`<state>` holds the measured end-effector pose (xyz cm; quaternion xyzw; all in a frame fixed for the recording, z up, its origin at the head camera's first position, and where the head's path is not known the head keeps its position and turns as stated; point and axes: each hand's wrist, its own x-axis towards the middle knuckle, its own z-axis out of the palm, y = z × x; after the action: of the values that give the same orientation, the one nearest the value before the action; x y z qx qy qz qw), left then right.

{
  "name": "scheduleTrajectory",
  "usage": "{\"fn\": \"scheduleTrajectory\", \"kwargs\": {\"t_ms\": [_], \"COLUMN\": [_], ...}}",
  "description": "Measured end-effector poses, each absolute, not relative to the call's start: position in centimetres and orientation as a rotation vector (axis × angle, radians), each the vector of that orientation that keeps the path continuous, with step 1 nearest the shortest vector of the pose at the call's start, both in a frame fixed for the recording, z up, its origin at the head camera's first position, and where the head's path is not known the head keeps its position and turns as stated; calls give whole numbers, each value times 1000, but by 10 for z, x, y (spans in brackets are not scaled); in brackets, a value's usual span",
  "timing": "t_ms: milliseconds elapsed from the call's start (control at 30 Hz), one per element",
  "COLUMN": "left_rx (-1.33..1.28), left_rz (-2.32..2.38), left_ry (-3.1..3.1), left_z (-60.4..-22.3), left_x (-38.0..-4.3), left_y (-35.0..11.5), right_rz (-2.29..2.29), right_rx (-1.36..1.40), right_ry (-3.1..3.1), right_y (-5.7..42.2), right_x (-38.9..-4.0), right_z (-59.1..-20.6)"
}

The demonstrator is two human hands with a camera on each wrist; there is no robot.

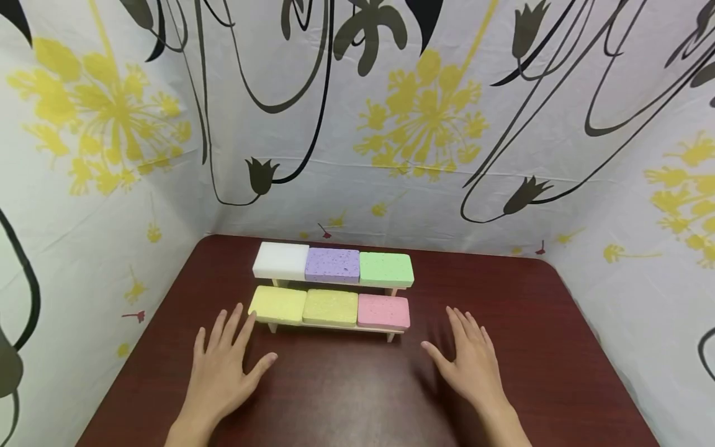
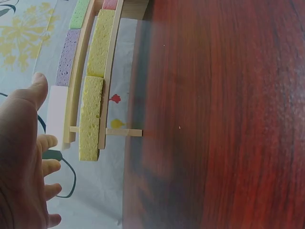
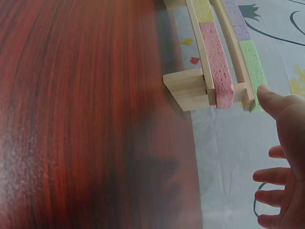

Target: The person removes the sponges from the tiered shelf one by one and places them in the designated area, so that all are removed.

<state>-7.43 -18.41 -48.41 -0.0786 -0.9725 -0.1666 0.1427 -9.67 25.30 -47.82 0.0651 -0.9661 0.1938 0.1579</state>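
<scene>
My left hand [image 1: 221,366] is spread at the left of the front row, fingertips nearest the left yellow sponge [image 1: 277,305]; it holds nothing. To the right of the rows, my right hand [image 1: 470,360] is held with fingers extended and nothing in it, apart from the pink sponge [image 3: 217,64]. The front wooden rack [image 1: 346,328] bears the left yellow sponge, a second yellow sponge [image 1: 330,308] and the pink one. On the back wooden rack [image 3: 233,45] lie a white block [image 1: 281,261], a purple sponge [image 1: 332,265] and a green sponge [image 1: 386,269].
Both racks stand on short legs near the far edge of a dark red-brown wooden table [image 1: 335,397]. A white cloth [image 1: 313,143] with yellow and dark plant prints hangs behind the table and along both sides.
</scene>
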Motion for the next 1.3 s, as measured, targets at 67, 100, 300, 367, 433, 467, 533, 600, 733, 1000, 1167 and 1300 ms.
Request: {"fn": "scheduleTrajectory", "kwargs": {"t_ms": [67,100,300,367,433,467,533,600,733,1000,1167,1300], "left_rx": [-230,-231,-236,-237,-237,-238,-239,-240,-231,-194,-159,-135], "left_rz": [-486,-488,-478,-479,-482,-481,-488,-494,-513,-564,-621,-712], "left_ry": [-2808,-2808,-2814,-2816,-2819,-2820,-2819,-2825,-2835,-2834,-2848,-2842], "left_z": [-483,-483,-482,-483,-483,-484,-484,-484,-484,-486,-490,-493], "left_x": [-75,-75,-75,-75,-75,-75,-75,-76,-77,-85,-88,-89], "left_y": [-184,-184,-185,-185,-185,-185,-185,-185,-186,-194,-198,-198], "right_rz": [556,557,542,533,530,529,525,522,516,555,633,676], "right_rx": [190,190,203,206,205,204,201,202,206,216,236,233], "right_ry": [-2761,-2759,-2745,-2745,-2750,-2753,-2759,-2764,-2781,-2758,-2712,-2709], "right_y": [253,252,252,252,252,252,252,252,252,250,246,244], "right_x": [-96,-96,-97,-97,-97,-97,-97,-96,-97,-105,-110,-115], "right_z": [-478,-479,-481,-481,-481,-481,-482,-483,-484,-483,-482,-482]}}
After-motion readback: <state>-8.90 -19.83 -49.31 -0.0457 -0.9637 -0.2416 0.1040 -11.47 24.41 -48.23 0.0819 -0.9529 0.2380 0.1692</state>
